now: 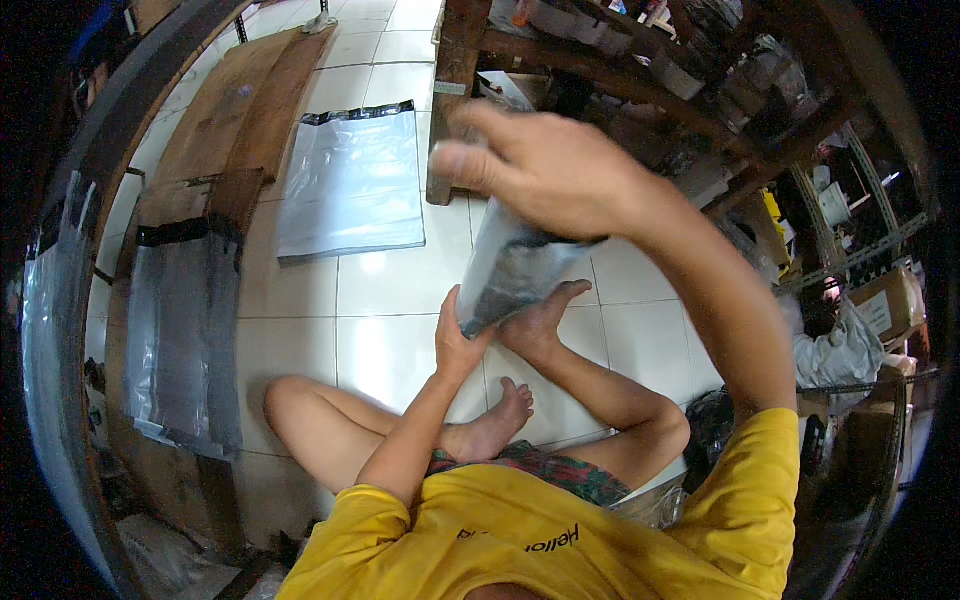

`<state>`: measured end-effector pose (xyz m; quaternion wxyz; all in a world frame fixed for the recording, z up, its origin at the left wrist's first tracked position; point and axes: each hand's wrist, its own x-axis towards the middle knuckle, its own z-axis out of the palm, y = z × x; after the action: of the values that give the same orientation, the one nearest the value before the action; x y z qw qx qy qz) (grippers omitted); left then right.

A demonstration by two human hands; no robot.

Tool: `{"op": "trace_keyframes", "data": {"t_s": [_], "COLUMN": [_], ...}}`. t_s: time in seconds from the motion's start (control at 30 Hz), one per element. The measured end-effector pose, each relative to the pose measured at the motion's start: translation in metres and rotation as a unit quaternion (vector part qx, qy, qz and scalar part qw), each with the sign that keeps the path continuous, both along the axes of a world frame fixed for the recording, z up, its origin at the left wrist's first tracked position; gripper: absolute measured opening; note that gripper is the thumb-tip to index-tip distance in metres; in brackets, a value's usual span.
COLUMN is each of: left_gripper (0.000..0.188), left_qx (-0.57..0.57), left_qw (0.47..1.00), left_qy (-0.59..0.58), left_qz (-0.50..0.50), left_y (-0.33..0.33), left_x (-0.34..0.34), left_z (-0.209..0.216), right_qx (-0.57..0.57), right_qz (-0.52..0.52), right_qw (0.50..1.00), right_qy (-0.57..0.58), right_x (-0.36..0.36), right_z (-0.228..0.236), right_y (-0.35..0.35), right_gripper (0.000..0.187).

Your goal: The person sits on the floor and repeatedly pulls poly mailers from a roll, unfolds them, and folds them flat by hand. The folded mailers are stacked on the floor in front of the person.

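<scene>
My left hand (462, 338) grips the lower end of a shiny grey plastic mailing bag (510, 265). The bag tilts up and away from that hand, above my feet. Over its upper end is my right hand (550, 170), raised high, thumb and fingers apart and slightly smeared. No object shows between them; it hides the top of the bag. Flat on the floor ahead lies a stack of pale grey mailing bags (355, 185) with a black strip along the far edge. Further left, more grey mailing bags (185, 330) with a black top band rest on brown board.
White floor tiles (385, 350) spread beneath my crossed legs. Brown boards (225, 115) lie at the far left. A wooden post (455, 90) and cluttered shelves rise at the far right. A cardboard box (890, 305) and a crumpled white plastic bag (840, 350) sit on the right shelf.
</scene>
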<state>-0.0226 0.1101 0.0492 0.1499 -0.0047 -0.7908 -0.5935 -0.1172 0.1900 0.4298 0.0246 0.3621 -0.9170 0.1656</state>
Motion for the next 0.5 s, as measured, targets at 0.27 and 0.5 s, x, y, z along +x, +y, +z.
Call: {"op": "trace_keyframes", "data": {"t_s": [0.27, 0.5], "left_gripper": [0.095, 0.101], "left_qx": [0.007, -0.038], "left_qw": [0.995, 0.995], "left_qy": [-0.051, -0.088], "left_qz": [-0.082, -0.013], "left_y": [-0.026, 0.003], "left_x": [-0.014, 0.011], "left_z": [-0.002, -0.035], "right_qx": [-0.02, 0.035], "right_qz": [-0.001, -0.033], "right_qw": [1.0, 0.998], "right_qy": [-0.001, -0.036], "right_x": [-0.008, 0.003], "right_z": [0.003, 0.008], "right_y": [0.004, 0.002], "right_gripper": [0.077, 0.068]}}
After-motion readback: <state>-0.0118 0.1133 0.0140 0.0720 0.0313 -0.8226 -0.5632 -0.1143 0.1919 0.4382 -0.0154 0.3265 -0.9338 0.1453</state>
